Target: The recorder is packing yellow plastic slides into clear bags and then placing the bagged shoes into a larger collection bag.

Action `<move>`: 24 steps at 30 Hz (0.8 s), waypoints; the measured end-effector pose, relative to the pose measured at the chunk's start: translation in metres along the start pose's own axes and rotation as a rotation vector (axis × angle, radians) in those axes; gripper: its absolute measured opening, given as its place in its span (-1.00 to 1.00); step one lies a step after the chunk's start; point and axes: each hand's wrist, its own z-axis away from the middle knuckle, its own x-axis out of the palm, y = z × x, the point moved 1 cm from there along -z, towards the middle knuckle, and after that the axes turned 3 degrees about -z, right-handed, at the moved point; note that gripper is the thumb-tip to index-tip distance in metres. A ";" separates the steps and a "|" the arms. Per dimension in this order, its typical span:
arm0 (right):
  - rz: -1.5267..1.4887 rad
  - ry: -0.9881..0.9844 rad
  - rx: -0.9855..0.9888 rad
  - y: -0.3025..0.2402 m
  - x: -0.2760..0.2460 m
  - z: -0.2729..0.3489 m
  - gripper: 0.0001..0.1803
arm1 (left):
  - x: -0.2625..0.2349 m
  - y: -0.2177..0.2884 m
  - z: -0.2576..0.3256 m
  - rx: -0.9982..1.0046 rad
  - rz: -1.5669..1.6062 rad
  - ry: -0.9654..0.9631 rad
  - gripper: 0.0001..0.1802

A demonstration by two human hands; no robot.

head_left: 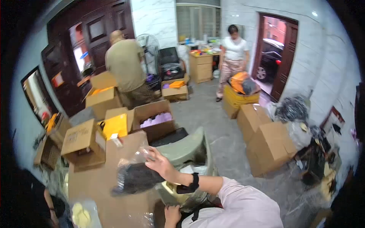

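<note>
Right hand [161,164], fingers nearly closed, pinches a dark, flattish bundle in clear crinkled plastic [137,178] — left hand [173,214], below it, looks half-curled, hold unclear

Head fisheye faces down and forward, right hand [161,164] near.
</note>
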 end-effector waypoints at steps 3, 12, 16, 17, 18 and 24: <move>0.416 0.036 -0.053 -0.014 -0.054 0.029 -0.58 | -0.019 0.015 0.010 -0.042 0.158 0.087 -0.69; 1.525 -0.239 0.415 0.053 -0.116 0.114 -0.39 | -0.045 0.025 0.014 0.188 -0.073 0.445 -0.59; 1.739 -0.594 0.508 0.097 -0.114 0.124 -0.50 | -0.041 0.028 0.007 0.086 -0.132 0.325 -0.81; 1.750 -0.701 0.504 0.113 -0.115 0.129 -0.55 | -0.023 0.019 0.004 0.089 -0.126 0.336 -0.79; 1.758 -0.809 0.500 0.120 -0.111 0.131 -0.59 | -0.019 0.019 0.003 0.088 -0.129 0.331 -0.79; 1.697 -1.107 0.605 0.129 -0.095 0.120 -0.81 | -0.021 0.017 0.012 0.059 -0.071 0.348 -0.75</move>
